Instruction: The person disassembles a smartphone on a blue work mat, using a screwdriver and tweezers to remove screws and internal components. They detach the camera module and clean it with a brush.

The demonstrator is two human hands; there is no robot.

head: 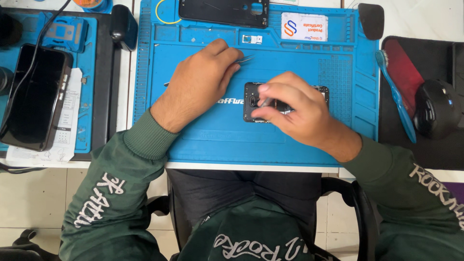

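Observation:
An opened phone body (251, 100) lies face down in the middle of a blue repair mat (217, 140). My right hand (295, 108) rests over it, thumb and forefinger pinched on a small part at the phone's middle. My left hand (200, 82) lies on the mat just left of the phone, closed on metal tweezers (245, 59) whose tips stick out toward the upper right.
A black phone back cover (224, 12), a small white part (252, 39) and a white card (304, 26) lie at the mat's far edge. A dark phone (34, 94) sits at the left, a blue brush (396, 94) and black mouse (435, 108) at the right.

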